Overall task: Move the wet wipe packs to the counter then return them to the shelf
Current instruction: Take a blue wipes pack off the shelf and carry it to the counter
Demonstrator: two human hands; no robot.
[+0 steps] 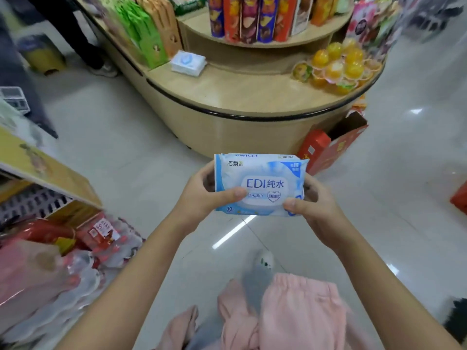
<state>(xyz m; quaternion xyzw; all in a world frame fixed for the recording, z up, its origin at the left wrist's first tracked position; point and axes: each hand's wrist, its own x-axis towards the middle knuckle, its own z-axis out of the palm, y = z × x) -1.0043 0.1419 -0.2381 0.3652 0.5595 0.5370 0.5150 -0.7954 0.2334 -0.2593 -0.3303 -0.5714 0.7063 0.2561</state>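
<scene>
My left hand (199, 195) grips the left end of the wet wipe packs (260, 183) and my right hand (318, 205) the right end, fingers (227, 194) curled round them. Their long axis runs crosswise, over the floor. The bench (240, 92) lies straight ahead, with a blue-lidded pack (188, 62) near its left edge.

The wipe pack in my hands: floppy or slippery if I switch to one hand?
The wipe pack has crimped film edges, so it is probably soft and slightly floppy. Its glossy wrapper may slip. Flat shape: unlikely to roll.
</scene>
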